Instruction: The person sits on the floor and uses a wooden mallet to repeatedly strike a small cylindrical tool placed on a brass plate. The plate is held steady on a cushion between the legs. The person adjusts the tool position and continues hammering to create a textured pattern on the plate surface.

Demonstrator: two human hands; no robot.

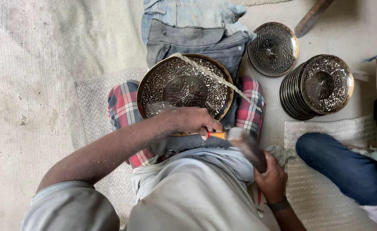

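Here, in the head view, the left hand (192,121) lies across the near rim of a large engraved metal plate (185,87), its fingers curled tight around the orange-handled tool (217,135) whose tip sits at the plate's lower right edge. The plate rests tilted on a red checked cloth (123,106) over the person's lap, its far rim against folded denim cloth (197,36). A pale strap (212,75) runs slantwise over the plate's upper right part and past its rim.

The right hand (273,179) sits lower right, beside the thigh, fingers closed about the handle of a mallet (247,147), which is blurred; its head is just beside the tool's end.

To the right, on the floor mat (39,85), a single engraved plate (273,49) lies flat near the denim, and a stack of plates (316,87) leans just beyond it. Another person's blue-trousered knee (342,167) fills the lower right, close to the right hand, so room there is tight. The mat on the left is open, well apart from both hands.
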